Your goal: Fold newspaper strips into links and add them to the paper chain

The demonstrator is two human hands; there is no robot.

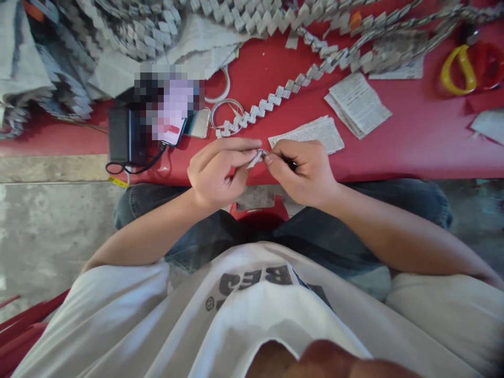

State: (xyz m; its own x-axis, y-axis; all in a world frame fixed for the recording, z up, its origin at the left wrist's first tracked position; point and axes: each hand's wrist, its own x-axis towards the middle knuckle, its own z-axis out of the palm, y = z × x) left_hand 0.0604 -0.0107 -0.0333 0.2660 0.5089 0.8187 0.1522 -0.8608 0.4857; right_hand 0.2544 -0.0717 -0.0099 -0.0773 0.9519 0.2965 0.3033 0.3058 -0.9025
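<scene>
My left hand (pixel 218 170) and my right hand (pixel 301 170) meet just above the near edge of a red table (pixel 413 142), fingers pinched together. Between their fingertips is a small folded piece of newspaper (pixel 258 156), gripped by both hands. Just beyond them a zigzag chain of folded paper links (pixel 275 97) runs diagonally up to the right across the table. A small stack of cut newspaper strips (pixel 311 134) lies right behind my right hand.
A phone (pixel 173 115) and a black power bank (pixel 122 134) with a cable sit at the left. More paper slips (pixel 356 102) lie at right, woven paper work (pixel 129 26) at the back, yellow-handled scissors (pixel 459 71) far right. Bare concrete floor (pixel 43 231) is to the left.
</scene>
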